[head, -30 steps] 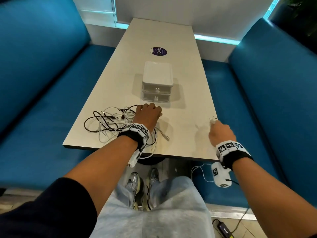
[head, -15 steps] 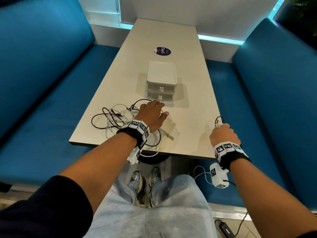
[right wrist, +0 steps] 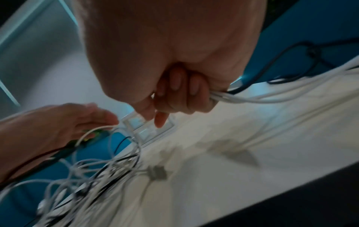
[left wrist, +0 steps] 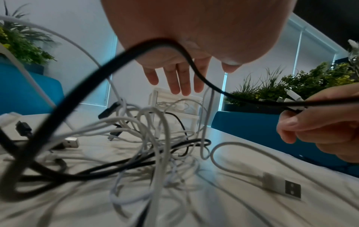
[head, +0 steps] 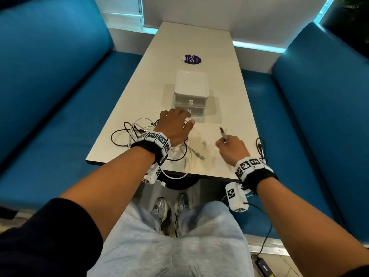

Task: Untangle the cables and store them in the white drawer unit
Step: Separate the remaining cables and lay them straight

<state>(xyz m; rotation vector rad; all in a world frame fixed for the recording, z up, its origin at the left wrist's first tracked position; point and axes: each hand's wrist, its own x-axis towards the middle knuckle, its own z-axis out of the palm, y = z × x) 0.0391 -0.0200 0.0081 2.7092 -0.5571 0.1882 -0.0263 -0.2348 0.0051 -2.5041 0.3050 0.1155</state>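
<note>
A tangle of black and white cables (head: 137,132) (left wrist: 151,145) lies at the near left of the beige table (head: 191,41). My left hand (head: 175,124) hovers over it with straight fingers (left wrist: 174,79); a black cable crosses under its palm. Just beyond stands the white drawer unit (head: 191,90) (left wrist: 174,107), both drawers closed. My right hand (head: 229,145) (right wrist: 190,95) grips a bundle of white and black cable ends, whose plugs (head: 222,130) stick up past the knuckles. A loose white USB plug (left wrist: 281,187) lies on the table between the hands.
Blue benches run along the left (head: 60,96) and right (head: 299,116) of the table. A purple sticker (head: 191,59) lies beyond the drawer unit. Some cable loops (head: 259,146) hang at the table's right edge. My knees and shoes are below the near edge.
My right hand has come in from the table's right edge toward the middle, bringing the cable ends. My left hand has slid forward over the tangle, closer to the drawer unit.
</note>
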